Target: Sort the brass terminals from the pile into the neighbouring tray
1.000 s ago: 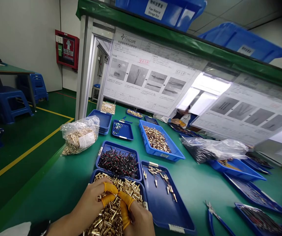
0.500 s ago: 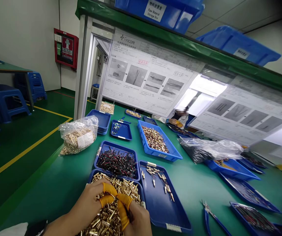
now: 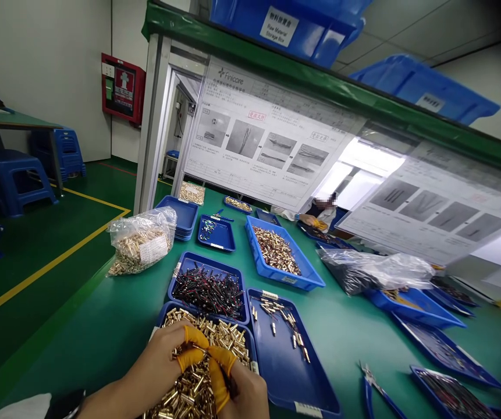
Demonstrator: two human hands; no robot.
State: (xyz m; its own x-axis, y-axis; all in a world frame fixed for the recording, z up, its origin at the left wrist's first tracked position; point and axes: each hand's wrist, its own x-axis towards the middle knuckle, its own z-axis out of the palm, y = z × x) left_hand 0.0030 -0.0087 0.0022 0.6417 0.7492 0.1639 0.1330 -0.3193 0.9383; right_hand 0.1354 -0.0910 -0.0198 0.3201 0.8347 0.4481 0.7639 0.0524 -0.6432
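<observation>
I am reading the left hand (image 3: 156, 364) and the right hand (image 3: 244, 393) as working close together, fingers curling narrow, with orange finger cots (image 3: 195, 340) covering the fingertips. They are sitting in a heap of brass pins (image 3: 217, 333) filling a blue tray (image 3: 159, 319), and I cannot tell whether they are gripping any pin. A tray of black-and-red pins (image 3: 209, 291) is sitting just beyond, and a dark blue tray of sparse pins (image 3: 283, 372) just to the right. Blue-handled pliers (image 3: 375, 390) are lying on the green workbench (image 3: 333, 331), a plastic bag of brass pins (image 3: 141, 247) is resting further left, and a co-worker's hand (image 3: 315, 221) is showing across the bench.
</observation>
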